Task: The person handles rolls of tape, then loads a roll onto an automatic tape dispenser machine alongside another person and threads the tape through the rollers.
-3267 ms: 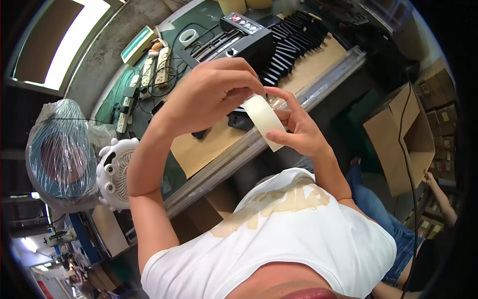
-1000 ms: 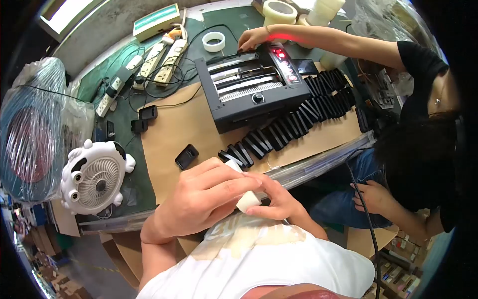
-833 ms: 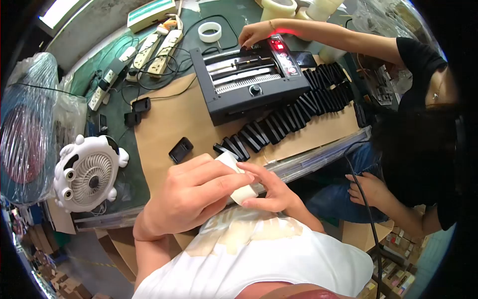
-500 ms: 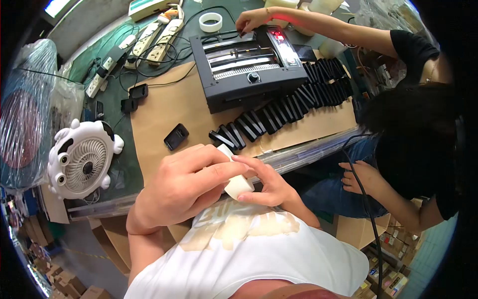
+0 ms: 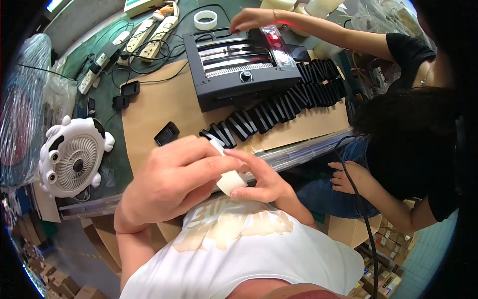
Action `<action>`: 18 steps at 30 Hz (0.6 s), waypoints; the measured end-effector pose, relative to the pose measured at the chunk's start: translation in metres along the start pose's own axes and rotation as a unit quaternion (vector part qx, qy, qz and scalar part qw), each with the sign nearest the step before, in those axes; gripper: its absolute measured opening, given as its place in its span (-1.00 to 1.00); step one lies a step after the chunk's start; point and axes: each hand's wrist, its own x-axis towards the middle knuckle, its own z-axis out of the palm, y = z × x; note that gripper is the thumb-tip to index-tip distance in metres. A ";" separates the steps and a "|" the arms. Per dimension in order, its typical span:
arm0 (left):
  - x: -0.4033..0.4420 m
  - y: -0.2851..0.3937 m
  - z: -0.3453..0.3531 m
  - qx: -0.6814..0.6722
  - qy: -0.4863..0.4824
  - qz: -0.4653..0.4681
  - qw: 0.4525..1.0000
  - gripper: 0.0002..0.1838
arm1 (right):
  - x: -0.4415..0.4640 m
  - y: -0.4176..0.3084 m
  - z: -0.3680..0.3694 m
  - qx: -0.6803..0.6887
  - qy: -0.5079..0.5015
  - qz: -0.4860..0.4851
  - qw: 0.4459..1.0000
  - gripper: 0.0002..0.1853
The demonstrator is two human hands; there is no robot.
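A white roll of tape is held between my two hands in front of my chest. My right hand grips it from the right, thumb below and fingers above. My left hand is closed over the roll's left side, its fingertips meeting the right fingers. Those fingertips partly hide the roll. Just beyond my hands lies a small black device on the brown cardboard sheet. A row of black flat pieces stands leaning along the sheet, its near end close to the roll.
A black machine with a lit red display stands behind the row. A co-worker's hand rests at its back edge. On the left are a white fan and power strips. Another tape roll lies behind.
The whole view has shifted slightly, so the scene sits a little farther left. My hands keep nearly the same hold on the tape roll.
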 end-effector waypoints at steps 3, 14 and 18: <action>0.020 0.004 -0.014 0.029 0.019 0.027 0.999 -0.64 | 0.014 -0.013 -0.013 0.003 -0.002 0.017 1.000 -0.07; 0.124 -0.015 -0.105 0.065 -0.054 0.088 0.993 -0.65 | 0.122 -0.065 -0.054 0.020 0.070 -0.071 0.995 -0.03; 0.125 -0.040 -0.113 0.053 -0.059 0.168 0.983 -0.64 | 0.114 -0.064 -0.043 0.050 0.072 -0.056 0.995 -0.03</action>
